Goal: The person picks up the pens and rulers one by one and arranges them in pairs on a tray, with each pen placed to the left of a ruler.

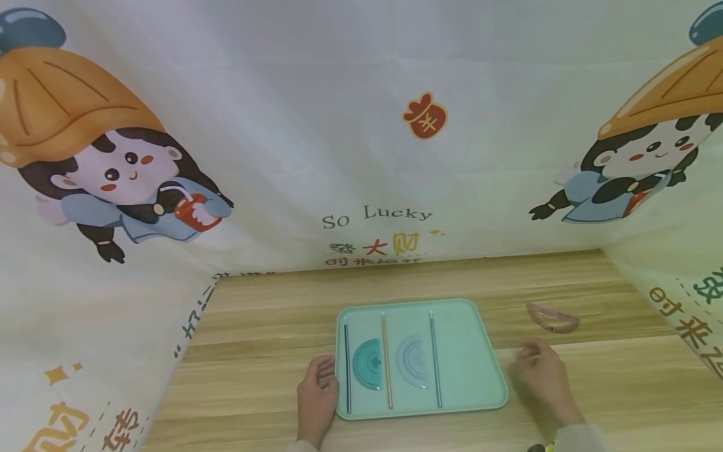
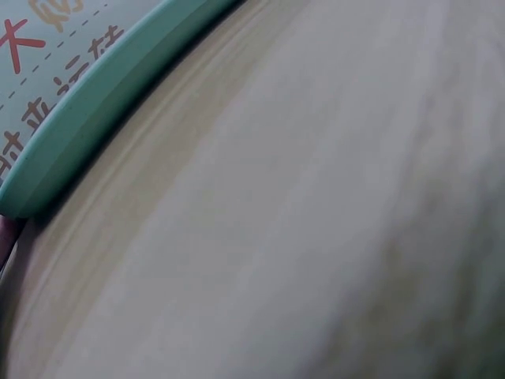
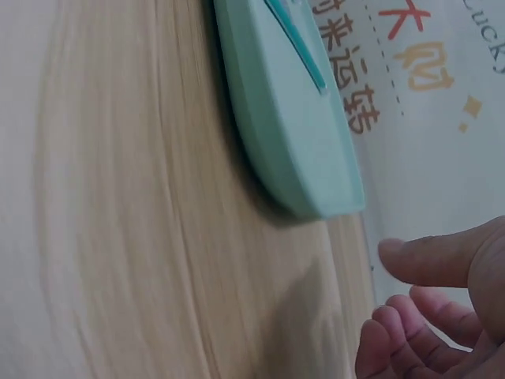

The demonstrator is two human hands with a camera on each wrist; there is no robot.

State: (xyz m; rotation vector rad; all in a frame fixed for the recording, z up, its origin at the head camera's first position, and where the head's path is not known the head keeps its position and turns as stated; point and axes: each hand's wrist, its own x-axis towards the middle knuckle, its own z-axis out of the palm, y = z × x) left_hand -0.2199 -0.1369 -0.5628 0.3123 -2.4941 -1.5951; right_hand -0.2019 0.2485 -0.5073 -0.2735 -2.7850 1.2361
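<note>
A mint-green tray (image 1: 471, 364) lies on the table, bearing a dark pencil (image 1: 348, 370), a teal protractor (image 1: 368, 365), a yellow pencil (image 1: 386, 364), a clear bluish protractor (image 1: 412, 362) and a blue-green pencil (image 1: 435, 361). My left hand (image 1: 317, 395) rests against the tray's left edge, fingers loosely bent; the left wrist view barely catches it. To the right of the tray, my right hand (image 1: 542, 380) hovers over the table with nothing in it. Its thumb stands apart from the loosely bent fingers (image 3: 426, 335) in the right wrist view. Beyond that hand lies a pink protractor (image 1: 552, 318).
The wooden table (image 1: 265, 326) is enclosed by a printed cloth (image 1: 282, 125) at the back and on both sides. A small black and yellow thing (image 1: 541, 447), mostly cut off, shows at the bottom edge near the right sleeve (image 1: 582, 437).
</note>
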